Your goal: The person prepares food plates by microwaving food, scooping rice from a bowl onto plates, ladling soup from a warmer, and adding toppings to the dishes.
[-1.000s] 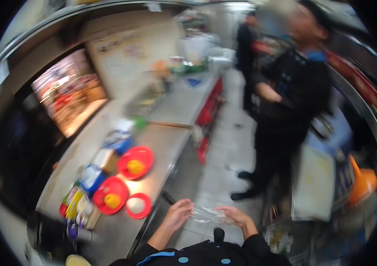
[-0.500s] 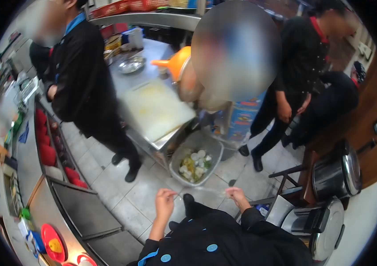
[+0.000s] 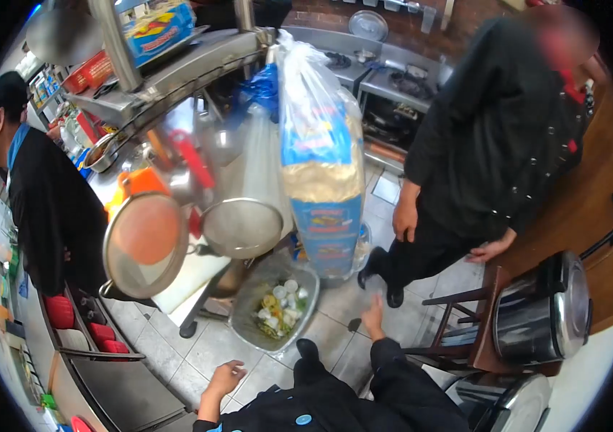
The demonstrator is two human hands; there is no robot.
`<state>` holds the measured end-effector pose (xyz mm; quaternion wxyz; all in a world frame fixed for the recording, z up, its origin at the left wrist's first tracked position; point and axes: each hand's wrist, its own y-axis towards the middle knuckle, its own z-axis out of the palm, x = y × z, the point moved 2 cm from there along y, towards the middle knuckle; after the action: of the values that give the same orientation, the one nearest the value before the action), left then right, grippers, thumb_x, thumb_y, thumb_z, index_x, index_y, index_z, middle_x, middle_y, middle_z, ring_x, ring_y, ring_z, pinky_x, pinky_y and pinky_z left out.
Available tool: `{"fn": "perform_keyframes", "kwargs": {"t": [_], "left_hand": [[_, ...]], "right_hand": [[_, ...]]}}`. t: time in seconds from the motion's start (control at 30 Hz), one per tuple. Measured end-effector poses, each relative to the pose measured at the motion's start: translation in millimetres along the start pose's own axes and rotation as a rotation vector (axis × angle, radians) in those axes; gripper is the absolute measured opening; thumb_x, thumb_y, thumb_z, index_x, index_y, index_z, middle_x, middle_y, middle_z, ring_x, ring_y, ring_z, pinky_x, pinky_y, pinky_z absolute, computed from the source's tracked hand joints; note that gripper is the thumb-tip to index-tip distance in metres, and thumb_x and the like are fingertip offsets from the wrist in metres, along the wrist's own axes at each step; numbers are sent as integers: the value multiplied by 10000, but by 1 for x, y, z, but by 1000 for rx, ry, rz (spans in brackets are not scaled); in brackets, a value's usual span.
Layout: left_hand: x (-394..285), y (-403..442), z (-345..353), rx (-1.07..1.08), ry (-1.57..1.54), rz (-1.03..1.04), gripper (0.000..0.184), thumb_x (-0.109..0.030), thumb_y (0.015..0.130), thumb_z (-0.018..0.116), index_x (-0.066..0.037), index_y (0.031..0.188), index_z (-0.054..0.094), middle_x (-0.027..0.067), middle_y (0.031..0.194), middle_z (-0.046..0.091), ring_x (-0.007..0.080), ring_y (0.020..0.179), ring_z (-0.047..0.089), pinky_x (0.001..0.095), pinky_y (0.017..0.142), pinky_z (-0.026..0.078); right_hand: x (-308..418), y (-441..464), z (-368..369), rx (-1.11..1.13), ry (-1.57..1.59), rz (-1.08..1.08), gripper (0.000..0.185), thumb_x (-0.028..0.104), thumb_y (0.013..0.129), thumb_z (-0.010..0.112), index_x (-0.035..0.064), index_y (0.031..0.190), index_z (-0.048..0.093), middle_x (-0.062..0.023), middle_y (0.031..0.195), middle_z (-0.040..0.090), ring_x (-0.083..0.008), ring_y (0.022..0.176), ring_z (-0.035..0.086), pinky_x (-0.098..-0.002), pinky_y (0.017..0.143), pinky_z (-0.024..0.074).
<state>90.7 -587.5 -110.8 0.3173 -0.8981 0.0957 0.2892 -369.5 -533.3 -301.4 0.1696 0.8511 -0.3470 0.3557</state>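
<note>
My right hand [image 3: 372, 317] is stretched forward over the floor. A blurred, translucent piece of clear plastic [image 3: 373, 282] shows at its fingertips; its exact kind is unclear. My left hand [image 3: 227, 376] is low in front of my body, fingers loosely bent and apart, with nothing visible in it. Between and beyond the hands, a grey bin [image 3: 309, 317] with a clear liner stands on the tiles. Food scraps [image 3: 277, 325] and small white cups lie inside it. Neither hand touches the bin.
Strainers [image 3: 243, 227] hang by the worktable, above a white cutting board [image 3: 190, 288]. A tall plastic-wrapped stack of blue packages [image 3: 324, 223] stands behind the bin. One co-worker [image 3: 493, 137] stands at right, another [image 3: 47, 209] at left. Large metal pots [image 3: 537, 309] occupy the right side.
My hands have moved apart; before, a thin clear strip stretched between them. The right hand reaches farther forward, the left is lower. The view has shifted, showing the hanging strainers and wrapped packages more fully.
</note>
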Motion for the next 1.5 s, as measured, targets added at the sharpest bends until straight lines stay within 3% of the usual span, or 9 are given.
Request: {"fn": "perform_keyframes", "kwargs": {"t": [0.4, 0.63, 0.73, 0.9, 1.03, 1.13, 1.27, 1.37, 1.5], "left_hand": [[6, -12, 17, 217, 194, -178, 372, -331, 803, 599, -72, 1070, 599, 163, 850, 654, 300, 813, 636, 361, 734, 499], [16, -6, 10, 267, 184, -186, 369, -325, 806, 601, -82, 1084, 593, 163, 864, 656, 292, 814, 638, 352, 730, 500], [20, 5, 5, 298, 183, -154, 364, -324, 807, 607, -88, 1084, 593, 162, 874, 655, 292, 826, 636, 353, 739, 500], [42, 24, 5, 304, 212, 88, 312, -264, 795, 632, -95, 1055, 606, 156, 854, 655, 267, 792, 639, 343, 712, 499], [91, 37, 15, 383, 186, 329, 263, -188, 800, 614, -78, 1038, 609, 131, 805, 657, 215, 704, 633, 315, 658, 492], [168, 47, 39, 495, 37, 316, 194, -144, 816, 585, -38, 976, 612, 82, 720, 632, 145, 596, 594, 271, 557, 475], [307, 54, 73, 756, -195, -48, 123, -100, 841, 496, -26, 873, 589, 93, 717, 624, 160, 561, 584, 266, 452, 449], [343, 30, 81, 810, 558, 596, 135, -109, 849, 486, -26, 891, 583, 99, 724, 624, 161, 562, 584, 267, 448, 449], [322, 9, 125, 927, 504, 565, 150, -119, 860, 472, -26, 916, 575, 106, 733, 623, 163, 563, 585, 270, 444, 449]], "right_hand": [[31, 212, 58, 303, -179, 15, 727, 124, 723, 597, 47, 1364, 263, -233, 1388, 224, -393, 1255, 293, -420, 996, 322], [-30, 169, 124, 235, -97, -14, 296, 137, 722, 570, 27, 996, 591, -204, 905, 610, -379, 901, 565, -424, 777, 445], [-21, 84, 107, 154, -67, 176, 136, 106, 730, 527, 12, 780, 612, -180, 877, 612, -373, 824, 563, -452, 705, 443], [-74, -132, 112, 414, -523, -386, 109, 195, 633, 580, 97, 650, 623, -94, 755, 622, -303, 741, 602, -393, 673, 485], [-98, -310, 95, 442, -180, 329, 137, 197, 613, 619, 113, 716, 650, -114, 813, 618, -314, 797, 588, -441, 666, 458], [-78, -445, 59, 179, -436, -160, 189, 207, 677, 554, 74, 581, 649, -121, 595, 608, -308, 530, 583, -483, 511, 428], [-12, -589, 21, 351, -65, 682, 146, 157, 643, 582, 36, 596, 649, -138, 640, 630, -262, 516, 611, -400, 485, 477], [37, -667, 4, 268, 211, 1061, 151, 97, 707, 551, -14, 702, 654, -128, 706, 652, -198, 578, 651, -313, 478, 526], [69, -739, -17, -6, 426, 1239, 177, 107, 748, 528, -22, 758, 649, -122, 724, 657, -194, 587, 651, -331, 476, 517]]}}
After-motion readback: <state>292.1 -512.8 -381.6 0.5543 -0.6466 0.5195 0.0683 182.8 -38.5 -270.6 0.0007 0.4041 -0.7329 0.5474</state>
